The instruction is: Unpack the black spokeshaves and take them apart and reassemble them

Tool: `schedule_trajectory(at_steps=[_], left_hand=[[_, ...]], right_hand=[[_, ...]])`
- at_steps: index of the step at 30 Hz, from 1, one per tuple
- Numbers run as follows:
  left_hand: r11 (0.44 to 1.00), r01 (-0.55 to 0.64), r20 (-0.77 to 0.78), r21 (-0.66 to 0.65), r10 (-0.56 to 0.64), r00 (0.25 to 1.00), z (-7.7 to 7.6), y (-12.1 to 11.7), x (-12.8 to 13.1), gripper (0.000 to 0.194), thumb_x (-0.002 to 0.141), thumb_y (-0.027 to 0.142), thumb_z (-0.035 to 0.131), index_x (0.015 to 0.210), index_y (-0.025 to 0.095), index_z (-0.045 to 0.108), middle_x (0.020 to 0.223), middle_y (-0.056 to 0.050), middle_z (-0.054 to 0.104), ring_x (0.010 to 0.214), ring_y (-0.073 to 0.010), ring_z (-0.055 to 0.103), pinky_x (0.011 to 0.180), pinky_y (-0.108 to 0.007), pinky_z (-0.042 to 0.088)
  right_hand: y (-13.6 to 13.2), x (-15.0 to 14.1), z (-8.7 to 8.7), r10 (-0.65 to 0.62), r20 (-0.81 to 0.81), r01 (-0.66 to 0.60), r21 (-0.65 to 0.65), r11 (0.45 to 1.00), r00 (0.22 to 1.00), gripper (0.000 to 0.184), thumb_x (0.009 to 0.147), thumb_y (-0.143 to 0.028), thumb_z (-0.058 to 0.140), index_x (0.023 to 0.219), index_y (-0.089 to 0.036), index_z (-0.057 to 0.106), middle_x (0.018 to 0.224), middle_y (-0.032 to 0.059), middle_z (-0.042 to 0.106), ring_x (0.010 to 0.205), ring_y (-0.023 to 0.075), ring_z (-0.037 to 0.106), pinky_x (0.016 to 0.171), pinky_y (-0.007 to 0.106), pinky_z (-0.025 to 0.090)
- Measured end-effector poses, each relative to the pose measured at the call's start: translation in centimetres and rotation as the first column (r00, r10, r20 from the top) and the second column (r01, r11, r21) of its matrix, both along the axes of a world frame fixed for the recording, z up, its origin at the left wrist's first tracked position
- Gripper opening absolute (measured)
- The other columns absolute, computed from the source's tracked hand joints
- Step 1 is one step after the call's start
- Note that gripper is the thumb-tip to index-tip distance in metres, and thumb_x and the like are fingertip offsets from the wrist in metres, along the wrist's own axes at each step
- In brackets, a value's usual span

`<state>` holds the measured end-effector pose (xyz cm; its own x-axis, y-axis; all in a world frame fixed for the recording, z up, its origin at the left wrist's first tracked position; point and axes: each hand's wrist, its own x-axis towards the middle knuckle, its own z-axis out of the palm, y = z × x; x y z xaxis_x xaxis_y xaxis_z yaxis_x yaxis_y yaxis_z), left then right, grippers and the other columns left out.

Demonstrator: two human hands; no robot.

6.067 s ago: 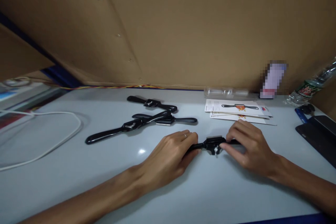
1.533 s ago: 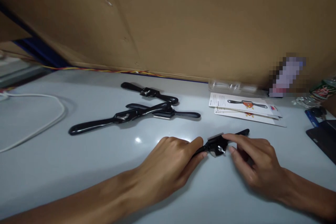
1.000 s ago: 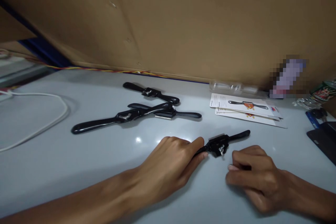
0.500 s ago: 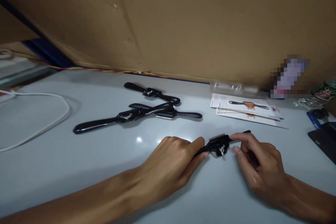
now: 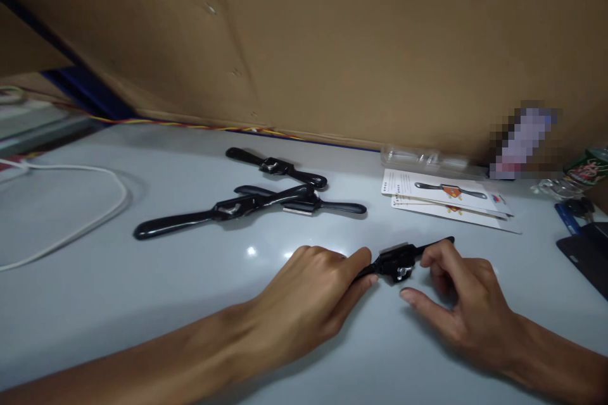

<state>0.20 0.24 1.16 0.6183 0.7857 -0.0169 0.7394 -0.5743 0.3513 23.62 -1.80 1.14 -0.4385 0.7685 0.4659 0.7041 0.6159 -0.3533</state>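
A black spokeshave [image 5: 392,259] with a silver wing screw [image 5: 403,273] lies tilted slightly, its right end higher in view. My left hand [image 5: 327,288] is closed round its left handle, which is mostly hidden. Beside the right handle is my right hand [image 5: 468,300], thumb and forefinger apart with nothing between them. The fingertip overlaps the handle in view; whether it touches, I cannot tell. Further back on the table lie three more black spokeshaves: one alone [image 5: 275,166], and a long shiny one [image 5: 190,221] crossing over another [image 5: 342,207].
Printed cards [image 5: 441,193] picturing a spokeshave are stacked at the back right, in front of a clear plastic tray [image 5: 425,157]. Beyond them stand a blurred-out upright object [image 5: 522,142] and a bottle [image 5: 584,171]. A dark flat case [image 5: 589,253] lies right. A white cable [image 5: 118,183] loops left.
My right thumb and forefinger have spread apart near the wing screw, which has turned from pointing down to lying more sideways. My left hand keeps its hold on the spokeshave.
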Motion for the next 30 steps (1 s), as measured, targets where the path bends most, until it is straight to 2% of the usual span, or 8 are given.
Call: schedule_trajectory(at_steps=[2,5,8,13,17,19,24,30], left_hand=[[1.000,0.001,-0.005,0.009,-0.001,1.000,0.0,-0.1,0.1,0.027,0.104,0.033,0.037,0.085,0.021,0.052,0.062,-0.001,0.065,0.052,-0.0189,0.062,0.052,-0.029,0.023],[1.000,-0.011,-0.019,0.017,0.011,1.000,0.0,-0.2,0.2,0.027,0.104,0.032,0.036,0.084,0.021,0.051,0.061,0.000,0.064,0.052,-0.0187,0.061,0.051,-0.028,0.023],[0.999,-0.017,-0.022,0.027,0.018,1.000,0.1,-0.2,0.2,0.025,0.103,0.031,0.038,0.086,0.021,0.052,0.060,0.000,0.064,0.052,-0.0190,0.061,0.051,-0.028,0.022],[0.999,0.000,-0.021,0.046,0.001,1.000,0.2,-0.1,0.2,0.025,0.103,0.031,0.038,0.086,0.020,0.053,0.063,-0.001,0.066,0.053,-0.0192,0.062,0.051,-0.029,0.021],[0.999,0.001,-0.015,0.041,-0.001,1.000,0.2,-0.1,0.2,0.024,0.103,0.030,0.038,0.087,0.020,0.054,0.064,-0.001,0.067,0.053,-0.0188,0.061,0.051,-0.030,0.020],[0.999,0.006,-0.011,0.033,-0.005,1.000,0.2,-0.1,0.2,0.023,0.103,0.030,0.039,0.088,0.020,0.054,0.063,0.000,0.066,0.053,-0.0187,0.061,0.051,-0.031,0.020],[0.999,0.010,0.006,0.042,-0.010,1.000,0.0,-0.1,0.1,0.023,0.103,0.030,0.039,0.089,0.020,0.054,0.064,-0.001,0.067,0.052,-0.0187,0.061,0.051,-0.031,0.020],[0.998,0.015,0.015,0.054,-0.016,1.000,-0.1,-0.2,0.0,0.025,0.104,0.031,0.038,0.088,0.020,0.054,0.062,0.000,0.066,0.050,-0.0182,0.060,0.051,-0.031,0.019]], right_hand=[[0.2,-0.3,-0.2,-0.042,0.048,0.042,0.009,0.999,0.998,0.036,0.095,-0.050,0.061,0.078,-0.019,0.054,0.054,-0.0065,0.051,0.042,0.0093,0.045,0.046,0.026,0.033],[0.4,-0.7,-0.2,-0.021,0.071,0.019,0.026,0.999,0.997,0.031,0.096,-0.038,0.059,0.071,-0.019,0.053,0.054,-0.0055,0.051,0.043,0.0094,0.042,0.047,0.027,0.030],[0.4,-0.7,0.0,0.106,0.032,-0.107,0.019,0.994,0.994,0.012,0.093,-0.014,0.049,0.091,-0.015,0.061,0.062,-0.0038,0.055,0.048,0.0102,0.043,0.049,0.027,0.032],[0.2,-0.3,0.1,0.167,-0.020,-0.165,0.064,0.984,0.986,0.025,0.090,-0.006,0.050,0.110,-0.013,0.062,0.074,-0.0009,0.059,0.057,0.0117,0.049,0.054,0.027,0.036],[0.1,-0.3,0.5,0.283,0.012,-0.283,0.082,0.956,0.959,0.026,0.090,-0.004,0.045,0.081,-0.018,0.066,0.065,-0.0012,0.048,0.054,0.0125,0.042,0.050,0.029,0.031],[0.1,-0.3,0.7,0.282,-0.027,-0.278,0.098,0.956,0.959,0.029,0.090,-0.003,0.044,0.077,-0.018,0.065,0.063,-0.0015,0.046,0.053,0.0118,0.042,0.049,0.028,0.031],[0.1,-0.1,0.7,0.108,-0.115,-0.102,0.057,0.993,0.988,0.024,0.094,-0.008,0.053,0.116,-0.011,0.063,0.067,-0.0040,0.055,0.048,0.0086,0.044,0.047,0.024,0.036],[0.3,0.1,0.7,0.287,-0.071,-0.278,0.117,0.953,0.955,0.030,0.090,-0.001,0.045,0.082,-0.018,0.069,0.062,-0.0022,0.047,0.052,0.0110,0.045,0.047,0.026,0.032]])
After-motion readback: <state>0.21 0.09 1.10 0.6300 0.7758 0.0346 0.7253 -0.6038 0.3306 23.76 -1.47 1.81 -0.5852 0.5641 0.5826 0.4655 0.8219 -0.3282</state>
